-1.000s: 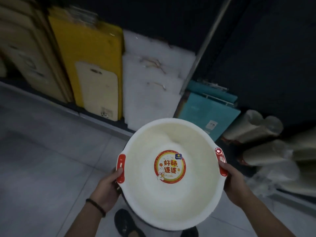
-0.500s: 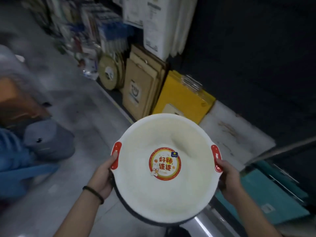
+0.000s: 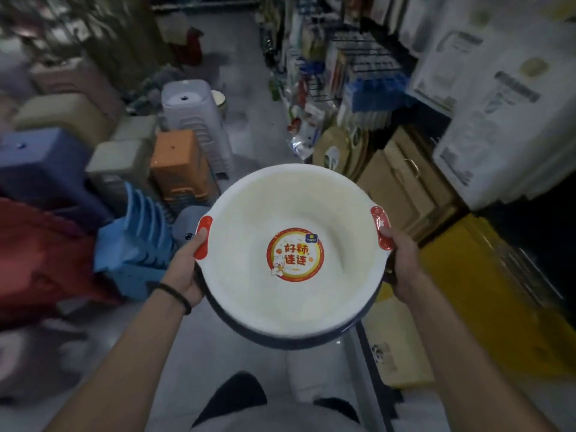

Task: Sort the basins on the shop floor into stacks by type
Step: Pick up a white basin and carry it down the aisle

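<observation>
We hold the white basin [image 3: 296, 210] up above the floor [image 3: 199, 353], left hand [image 3: 184, 269] gripping its left red handle and right hand [image 3: 402, 260] gripping the right one, with stacked stools [image 3: 193, 120] to our left.

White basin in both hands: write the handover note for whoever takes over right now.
Left hand grips the left red handle; right hand grips the right red handle.
White basin is held level above the aisle floor, with a dark rim under it, possibly a second basin.
Done: basin picked up.
Left: place it on its type's stack. No basin stack is identifiable here, only stacked stools on the left.
</observation>
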